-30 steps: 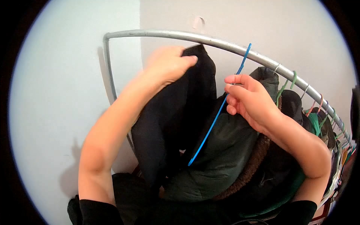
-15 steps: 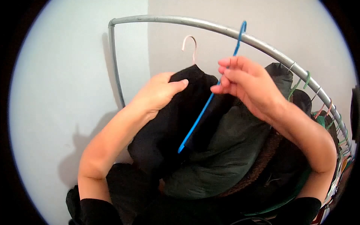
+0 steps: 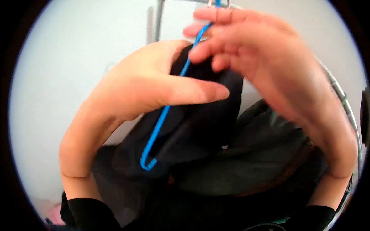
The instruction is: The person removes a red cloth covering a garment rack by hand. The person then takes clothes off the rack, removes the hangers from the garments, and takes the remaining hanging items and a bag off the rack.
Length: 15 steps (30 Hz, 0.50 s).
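My left hand (image 3: 142, 82) is curled around the upper part of a black garment (image 3: 212, 119), its thumb stretched across the front and its fingers hidden behind the cloth. A blue clothes hanger (image 3: 158, 122) slants down in front of the garment and passes behind my left thumb, ending in a small bent hook. Higher up, my right hand (image 3: 258, 50), slightly blurred, has this hanger between its fingers near the top. Part of a pale hanger hook (image 3: 228, 4) shows above my right fingers.
A grey metal clothes rail curves down the right side (image 3: 339, 90), with its upright (image 3: 158, 21) behind my left hand. Dark clothes, among them a grey-green padded jacket (image 3: 227, 167), hang below. Something pink (image 3: 57, 213) lies low at the left, near the pale wall.
Both hands appear closer and larger, and the view has shifted. The blue hanger has moved left and down, its lower end now beneath my left hand. My left thumb now reaches across the hanger.
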### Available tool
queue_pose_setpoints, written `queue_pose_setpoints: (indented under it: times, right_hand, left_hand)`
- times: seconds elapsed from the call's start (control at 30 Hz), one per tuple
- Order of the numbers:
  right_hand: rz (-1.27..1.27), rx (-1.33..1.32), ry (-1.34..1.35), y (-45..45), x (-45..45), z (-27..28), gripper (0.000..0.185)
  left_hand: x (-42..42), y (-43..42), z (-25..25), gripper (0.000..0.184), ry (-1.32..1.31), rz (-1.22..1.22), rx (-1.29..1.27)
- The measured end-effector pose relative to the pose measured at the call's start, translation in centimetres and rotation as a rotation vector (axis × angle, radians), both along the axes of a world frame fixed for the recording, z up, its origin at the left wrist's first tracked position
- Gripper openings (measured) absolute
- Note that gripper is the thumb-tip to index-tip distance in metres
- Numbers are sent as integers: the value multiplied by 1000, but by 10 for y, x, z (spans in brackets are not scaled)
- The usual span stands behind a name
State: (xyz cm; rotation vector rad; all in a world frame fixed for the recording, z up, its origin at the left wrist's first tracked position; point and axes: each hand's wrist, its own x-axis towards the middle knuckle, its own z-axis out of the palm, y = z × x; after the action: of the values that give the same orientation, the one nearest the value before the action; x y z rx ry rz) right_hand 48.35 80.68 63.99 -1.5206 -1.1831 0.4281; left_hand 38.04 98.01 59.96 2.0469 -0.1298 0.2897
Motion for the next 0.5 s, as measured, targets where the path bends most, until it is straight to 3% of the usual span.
queue_pose_setpoints:
  times: [0.03, 0.1, 0.13, 0.23, 0.3, 0.37, 0.43, 0.47, 0.5]
  right_hand:
    - [99, 48, 103, 9, 5, 1, 36]
    - [213, 40, 79, 29, 12, 0, 34]
    - [268, 40, 48, 37, 16, 0, 34]
    - [460, 56, -70, 60, 30, -4, 32]
    - [555, 64, -110, 71, 46, -4, 30]
    - [707, 73, -135, 92, 62, 0, 29]
    - [955, 119, -132, 106, 85, -8, 28]
    - [967, 118, -140, 104, 70, -14, 28]
    - [725, -2, -321, 103, 71, -18, 32]
  left_hand:
    - [-7, 3, -11, 53, -111, 90, 86]
    - [-24, 12, -9, 47, -50, 199, -52]
    - [-34, 21, -14, 40, -176, 160, -160]
    - [-80, 19, -18, 45, -260, 423, -520]
    - [-123, 42, -9, 49, -190, 669, -258]
    - [-176, 68, -15, 45, -363, 928, -352]
    - [-250, 88, -9, 46, -374, 1093, -236]
    - [-303, 100, -13, 47, -369, 1173, -174]
    - [-344, 114, -13, 48, -351, 1259, -113]
